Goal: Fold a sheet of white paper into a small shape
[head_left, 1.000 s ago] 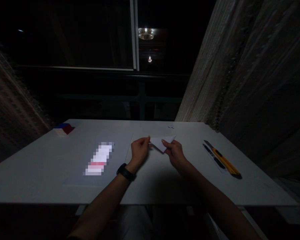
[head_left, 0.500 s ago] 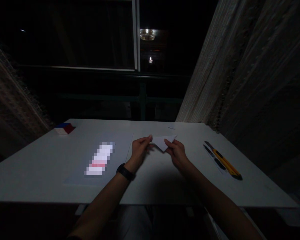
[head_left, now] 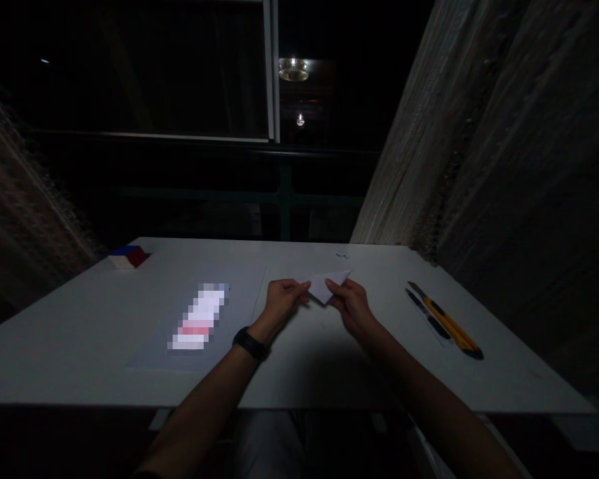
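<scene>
A small white folded paper triangle [head_left: 326,284] is held just above the white table [head_left: 329,359], near its middle. My left hand [head_left: 282,303], with a black watch on the wrist, pinches the paper's left side. My right hand [head_left: 352,304] pinches its right side, thumb on top. Both hands are closed on the paper, close together.
A sheet of paper [head_left: 204,313] lies flat to the left of my hands. A colourful cube [head_left: 127,256] sits at the table's far left corner. A yellow utility knife [head_left: 452,322] and a dark pen [head_left: 426,314] lie at the right. Curtains hang on both sides of a dark window.
My left hand has slid its grip lower and rightward along the paper's left edge, covering the left corner. The right hand has barely shifted.
</scene>
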A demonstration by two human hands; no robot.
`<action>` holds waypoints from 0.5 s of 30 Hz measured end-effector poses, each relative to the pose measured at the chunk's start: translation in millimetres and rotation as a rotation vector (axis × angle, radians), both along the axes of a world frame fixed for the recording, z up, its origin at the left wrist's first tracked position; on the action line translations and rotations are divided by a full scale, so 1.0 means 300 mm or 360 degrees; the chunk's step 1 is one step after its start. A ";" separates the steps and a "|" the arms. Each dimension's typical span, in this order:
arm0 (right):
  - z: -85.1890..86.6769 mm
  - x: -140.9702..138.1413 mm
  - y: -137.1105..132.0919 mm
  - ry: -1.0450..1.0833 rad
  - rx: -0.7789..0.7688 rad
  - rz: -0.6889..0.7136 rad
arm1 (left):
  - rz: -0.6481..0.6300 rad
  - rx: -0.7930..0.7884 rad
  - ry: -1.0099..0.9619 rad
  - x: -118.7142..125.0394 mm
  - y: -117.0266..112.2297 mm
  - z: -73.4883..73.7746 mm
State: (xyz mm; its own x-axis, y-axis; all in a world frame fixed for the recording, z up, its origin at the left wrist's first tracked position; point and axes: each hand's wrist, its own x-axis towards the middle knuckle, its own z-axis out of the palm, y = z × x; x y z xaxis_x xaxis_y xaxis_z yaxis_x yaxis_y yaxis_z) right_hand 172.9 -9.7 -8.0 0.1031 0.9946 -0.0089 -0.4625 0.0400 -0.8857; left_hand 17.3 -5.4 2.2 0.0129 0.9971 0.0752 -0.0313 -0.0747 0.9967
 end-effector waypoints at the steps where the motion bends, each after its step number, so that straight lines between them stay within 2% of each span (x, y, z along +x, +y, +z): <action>1: 0.002 0.002 0.000 0.0000 0.0008 0.0009 | -0.0003 0.0011 0.0014 0.000 0.002 -0.002; 15: 0.014 0.060 0.033 0.0102 0.0099 -0.0116 | 0.0087 0.0157 0.0197 0.002 -0.002 0.006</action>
State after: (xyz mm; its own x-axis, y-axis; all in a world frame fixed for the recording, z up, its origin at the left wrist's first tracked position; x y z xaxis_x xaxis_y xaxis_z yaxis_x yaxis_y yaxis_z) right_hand 190.9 0.1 -3.8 0.1763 0.9834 0.0438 -0.5122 0.1296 -0.8491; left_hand 17.8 -6.0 4.1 -0.0257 0.9844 0.1738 0.0978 -0.1705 0.9805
